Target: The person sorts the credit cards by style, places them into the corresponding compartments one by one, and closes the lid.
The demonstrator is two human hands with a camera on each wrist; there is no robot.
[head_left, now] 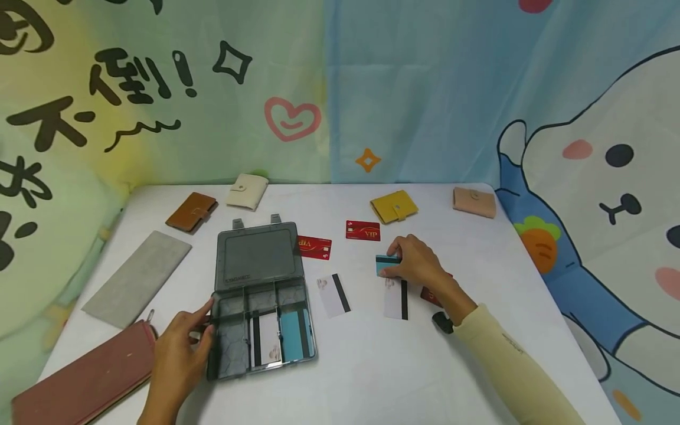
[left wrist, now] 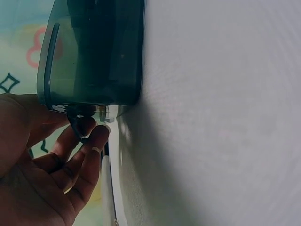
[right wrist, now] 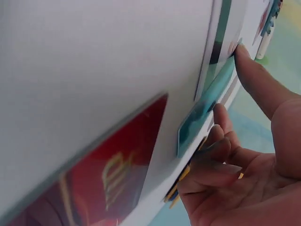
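Observation:
My right hand [head_left: 419, 262] pinches a light blue card [head_left: 381, 268] with a dark stripe between thumb and fingers. In the right wrist view the blue card [right wrist: 202, 120] stands tilted on edge, close to the table. Just below it in the head view lies a white card [head_left: 392, 301] with a black stripe. A transparent grey compartment box [head_left: 258, 255] lies with its lid folded back. My left hand [head_left: 183, 348] holds the box's left side, fingers curled at a small loop there in the left wrist view. Inside are a white card [head_left: 269, 339] and another blue card [head_left: 292, 336].
Red cards [head_left: 363, 230] lie beyond, one partly behind the lid; another red card [head_left: 429, 297] is partly hidden by my right wrist. A second white card [head_left: 333, 295] lies beside the box. Brown [head_left: 191, 211], cream [head_left: 247, 191], yellow [head_left: 394, 206] and tan [head_left: 474, 202] wallets line the back.

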